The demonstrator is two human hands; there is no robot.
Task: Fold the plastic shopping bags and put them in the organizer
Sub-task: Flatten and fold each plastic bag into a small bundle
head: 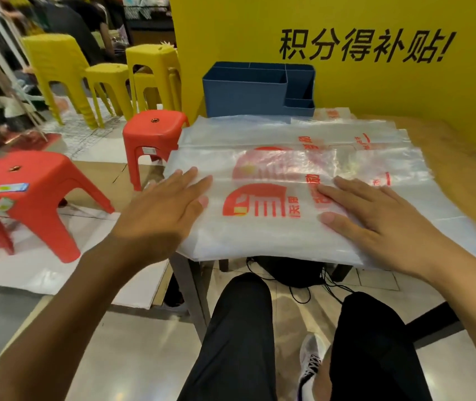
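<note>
Dark-trousered knees (239,328) sit lowest, under the table's near edge. Above them the left hand (161,215) and right hand (375,218) lie flat, fingers straight and spread, pressing the top plastic bag (260,227) of a stack that covers the wooden table (448,151). Behind the stack, touching the yellow wall (375,91), stands the blue organizer (245,94). Red stools (153,131) stand left.

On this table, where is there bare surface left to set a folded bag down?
Bare wood shows only on the table at far right, between the bags and the yellow wall. Bags cover the rest, up to the blue organizer; both hands press them.
</note>
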